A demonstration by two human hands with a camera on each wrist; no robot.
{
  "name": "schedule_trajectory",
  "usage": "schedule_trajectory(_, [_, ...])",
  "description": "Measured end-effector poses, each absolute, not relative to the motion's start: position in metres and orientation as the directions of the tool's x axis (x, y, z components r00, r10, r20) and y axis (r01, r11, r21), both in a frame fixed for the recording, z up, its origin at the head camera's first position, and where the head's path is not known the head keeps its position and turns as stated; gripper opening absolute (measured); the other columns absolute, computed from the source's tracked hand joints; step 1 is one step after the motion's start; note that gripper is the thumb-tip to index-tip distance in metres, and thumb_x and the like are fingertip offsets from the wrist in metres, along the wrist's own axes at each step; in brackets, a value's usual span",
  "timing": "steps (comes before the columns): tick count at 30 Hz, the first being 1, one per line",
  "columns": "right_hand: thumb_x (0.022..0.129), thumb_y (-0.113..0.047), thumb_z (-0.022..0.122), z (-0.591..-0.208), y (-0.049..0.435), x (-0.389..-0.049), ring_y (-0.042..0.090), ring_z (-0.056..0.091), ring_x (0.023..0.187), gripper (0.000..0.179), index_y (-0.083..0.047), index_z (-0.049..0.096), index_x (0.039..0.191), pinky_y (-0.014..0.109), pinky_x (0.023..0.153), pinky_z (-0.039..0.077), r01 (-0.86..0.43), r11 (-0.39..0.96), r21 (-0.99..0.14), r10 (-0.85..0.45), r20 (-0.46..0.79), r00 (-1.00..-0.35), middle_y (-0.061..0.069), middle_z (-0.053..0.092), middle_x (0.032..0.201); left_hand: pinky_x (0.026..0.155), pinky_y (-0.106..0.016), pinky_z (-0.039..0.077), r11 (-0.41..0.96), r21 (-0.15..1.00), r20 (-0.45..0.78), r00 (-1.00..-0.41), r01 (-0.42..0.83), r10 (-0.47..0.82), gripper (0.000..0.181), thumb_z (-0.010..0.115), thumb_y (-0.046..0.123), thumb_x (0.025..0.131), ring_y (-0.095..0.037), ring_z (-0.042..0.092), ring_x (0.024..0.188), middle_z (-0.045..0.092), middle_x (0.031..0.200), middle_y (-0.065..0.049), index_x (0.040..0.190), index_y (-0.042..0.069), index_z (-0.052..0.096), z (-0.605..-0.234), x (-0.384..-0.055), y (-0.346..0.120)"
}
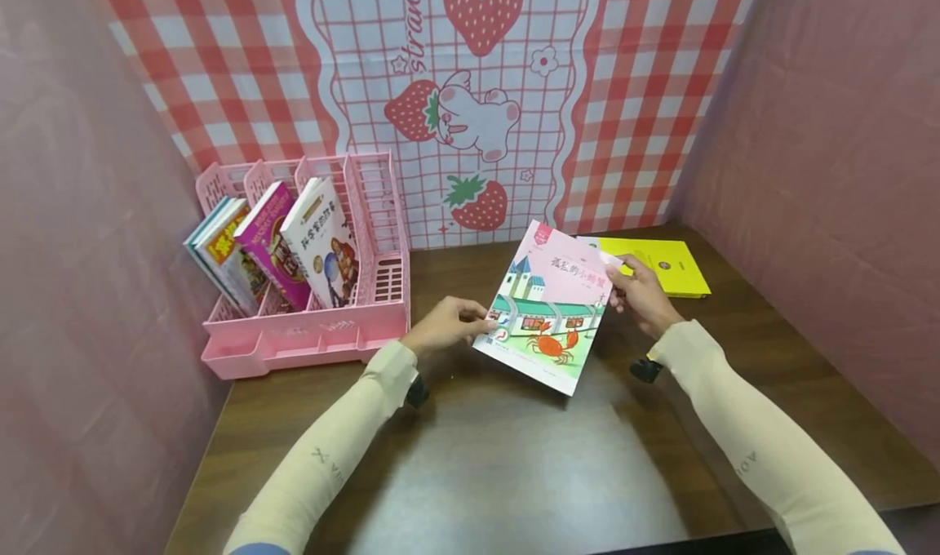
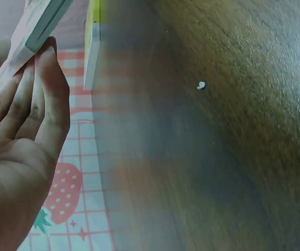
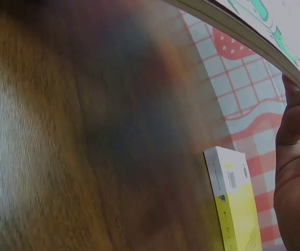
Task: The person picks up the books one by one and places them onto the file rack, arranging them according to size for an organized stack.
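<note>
A pink picture book (image 1: pixel 547 310) with a red crab and a green train on its cover is held tilted above the table between both hands. The left hand (image 1: pixel 451 325) pinches its left edge near the lower corner, thumb on the cover and fingers behind, as the left wrist view shows. At the upper right edge, the right hand (image 1: pixel 640 294) grips the book with the thumb in front. The book's page edges (image 3: pixel 244 42) face the right wrist camera. Behind the right hand lies a yellow book (image 1: pixel 671 267) flat on the table.
A pink desktop file rack (image 1: pixel 308 339) stands at the left with several books, among them a purple book (image 1: pixel 275 241) and a white book (image 1: pixel 321 245). Its rightmost slot holds no book. A strawberry-print cloth (image 1: pixel 455 130) hangs behind the wooden table (image 1: pixel 514 465). A small white scrap (image 2: pixel 201 85) lies on the tabletop.
</note>
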State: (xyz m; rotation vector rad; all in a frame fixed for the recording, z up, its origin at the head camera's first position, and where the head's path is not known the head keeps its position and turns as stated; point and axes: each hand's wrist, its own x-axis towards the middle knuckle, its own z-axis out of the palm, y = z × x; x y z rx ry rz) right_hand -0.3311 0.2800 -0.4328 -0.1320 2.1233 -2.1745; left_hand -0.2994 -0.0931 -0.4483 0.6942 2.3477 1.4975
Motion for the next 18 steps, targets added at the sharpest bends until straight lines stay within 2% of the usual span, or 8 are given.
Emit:
schedule_trajectory(3, [0.106,-0.029,0.056,-0.432,0.277,-0.333,0.01,0.049,0.055,0.021,-0.016,0.052,0.122,0.018,0.05,0.044,0.003,-0.02,-1.0,-0.144,0.0,-0.99,-0.001,0.062,0.074,0.074,-0.045,0.058,0.347,0.909,-0.004,-0.829,0.229,0.559,0.021,0.078,0.023,0.094,-0.013,0.061,0.072,0.074,0.088,-0.003,0.104,0.004,0.076,-0.448,-0.301,-0.093])
schedule_trajectory(7, [0.106,-0.029,0.055,-0.432,0.274,-0.335,0.01,0.05,0.055,0.022,-0.015,0.052,0.123,0.018,0.049,0.044,-0.007,-0.008,-1.0,-0.154,0.008,-0.988,-0.001,0.062,0.073,0.072,-0.035,0.056,0.333,0.926,-0.064,-0.798,0.176,0.6,0.024,0.08,0.024,0.092,-0.012,0.061,0.076,0.075,0.09,-0.004,0.106,0.005,0.077,-0.448,-0.302,-0.094])
schedule_trajectory(10, [0.107,-0.03,0.055,-0.43,0.272,-0.335,0.011,0.05,0.055,0.025,-0.015,0.051,0.126,0.019,0.05,0.044,-0.008,0.013,-1.0,-0.153,0.006,-0.988,-0.001,0.062,0.074,0.068,-0.034,0.055,0.326,0.935,-0.103,-0.77,0.142,0.63,0.026,0.08,0.025,0.092,-0.013,0.06,0.072,0.075,0.092,-0.006,0.11,0.006,0.077,-0.448,-0.301,-0.094])
schedule_trajectory(14, [0.106,-0.031,0.056,-0.427,0.269,-0.335,0.012,0.051,0.056,0.029,-0.015,0.05,0.13,0.019,0.052,0.044,-0.01,0.021,-1.0,-0.159,0.006,-0.987,0.0,0.064,0.076,0.061,-0.035,0.056,0.316,0.941,-0.129,-0.739,0.118,0.661,0.024,0.078,0.02,0.094,-0.014,0.059,0.063,0.075,0.091,-0.008,0.109,0.002,0.076,-0.449,-0.299,-0.092])
schedule_trajectory(18, [0.106,-0.032,0.056,-0.425,0.267,-0.336,0.014,0.051,0.057,0.029,-0.016,0.05,0.129,0.02,0.052,0.045,-0.005,0.026,-1.0,-0.167,0.001,-0.986,0.001,0.065,0.077,0.062,-0.033,0.056,0.319,0.94,-0.128,-0.749,0.117,0.65,0.024,0.076,0.019,0.095,-0.012,0.062,0.067,0.075,0.089,-0.006,0.107,-0.001,0.075,-0.449,-0.297,-0.091])
